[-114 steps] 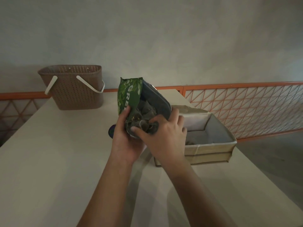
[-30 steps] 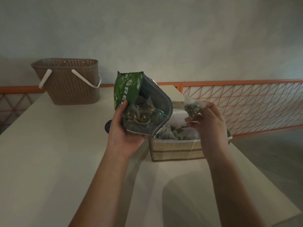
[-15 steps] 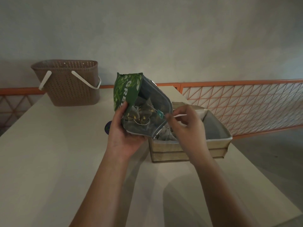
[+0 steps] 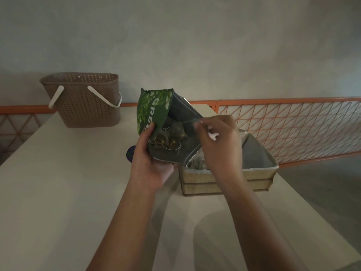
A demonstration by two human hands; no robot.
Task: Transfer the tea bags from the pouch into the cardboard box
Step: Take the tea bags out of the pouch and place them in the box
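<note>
I hold the green tea pouch (image 4: 154, 111) tilted above the table, my left hand (image 4: 151, 159) gripping its lower left side. Its mouth gapes toward me, and several tea bags (image 4: 170, 138) with strings show inside. My right hand (image 4: 219, 142) is at the mouth's right edge, thumb and forefinger pinched on the pouch's upper rim. Just behind and to the right stands the cardboard box (image 4: 256, 176), open on top. Some tea bags in the box (image 4: 197, 163) show in its near left corner, partly hidden by the pouch and my right hand.
A brown perforated basket (image 4: 84, 103) with white handles stands at the table's far left. A small dark round object (image 4: 130, 153) lies behind my left hand. An orange mesh railing (image 4: 293, 130) runs past the table's right edge, close to the box.
One second ago my right hand held a tea bag over the box. It no longer holds that bag and has returned to the pouch mouth, now pinching the rim. The left hand stays put.
</note>
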